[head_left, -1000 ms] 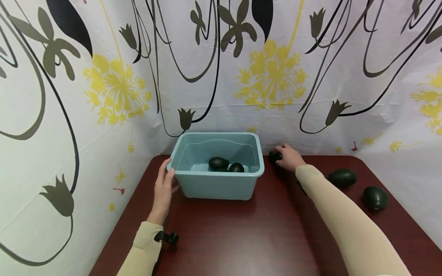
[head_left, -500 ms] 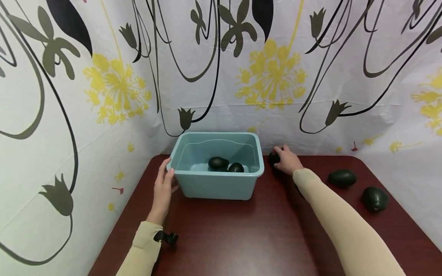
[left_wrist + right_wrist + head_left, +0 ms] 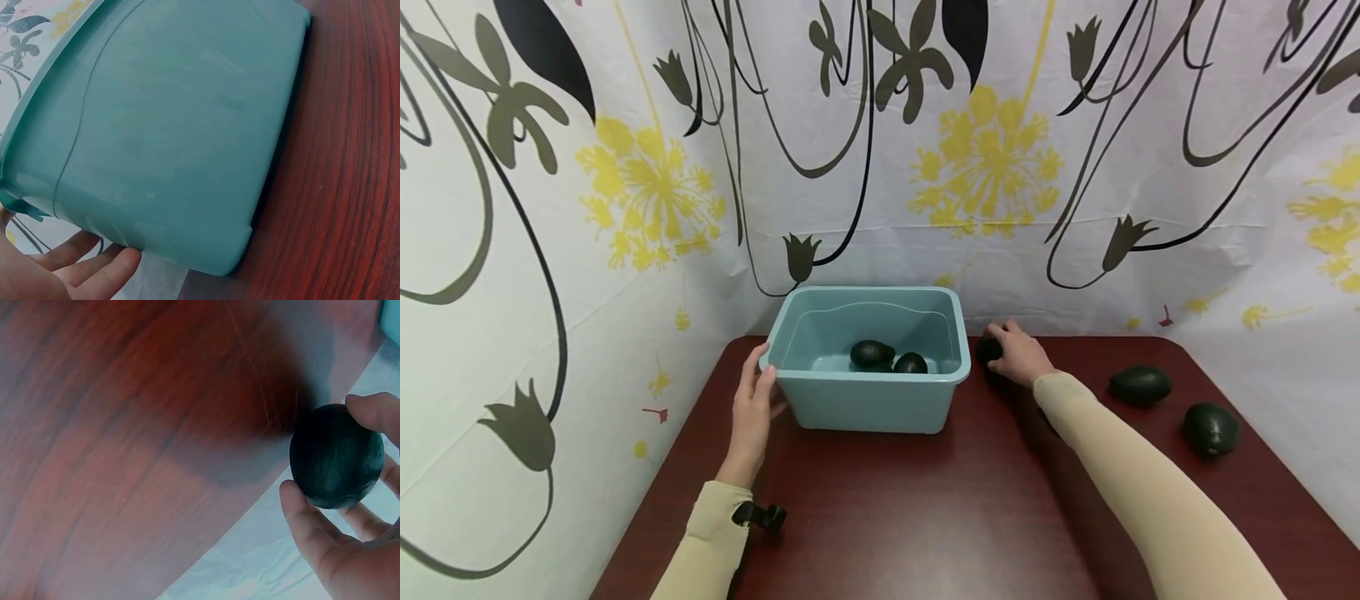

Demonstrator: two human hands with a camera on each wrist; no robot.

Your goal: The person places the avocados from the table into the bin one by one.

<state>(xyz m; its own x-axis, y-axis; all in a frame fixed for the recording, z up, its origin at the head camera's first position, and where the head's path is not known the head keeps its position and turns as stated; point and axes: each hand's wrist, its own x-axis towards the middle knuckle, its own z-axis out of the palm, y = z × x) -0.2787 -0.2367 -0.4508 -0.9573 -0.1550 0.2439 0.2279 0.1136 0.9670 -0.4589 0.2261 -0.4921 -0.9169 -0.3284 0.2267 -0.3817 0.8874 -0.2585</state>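
A light-blue plastic bin (image 3: 871, 403) stands at the back of the table. My left hand (image 3: 751, 419) grips its near left corner, the thumb near the rim and the other fingers (image 3: 119, 270) against the side wall. Two dark green avocados lie in the bin, one longish (image 3: 872, 354) and one rounder (image 3: 911, 363). Just right of the bin, at the table's back edge, my right hand (image 3: 1019, 356) holds another dark avocado (image 3: 336, 456) between thumb and fingers. Two more, a long avocado (image 3: 1140, 386) and a rounder avocado (image 3: 1211, 430), lie on the table's right side.
The dark red-brown table (image 3: 917, 517) reaches back to a white flowered cloth (image 3: 880, 200) hanging behind it and on both sides. A black strap device (image 3: 760, 515) sits on my left wrist.
My right hand has slid a little to the left with the avocado, closer to the bin. My left hand and the bin keep their places; the head view has shifted slightly.
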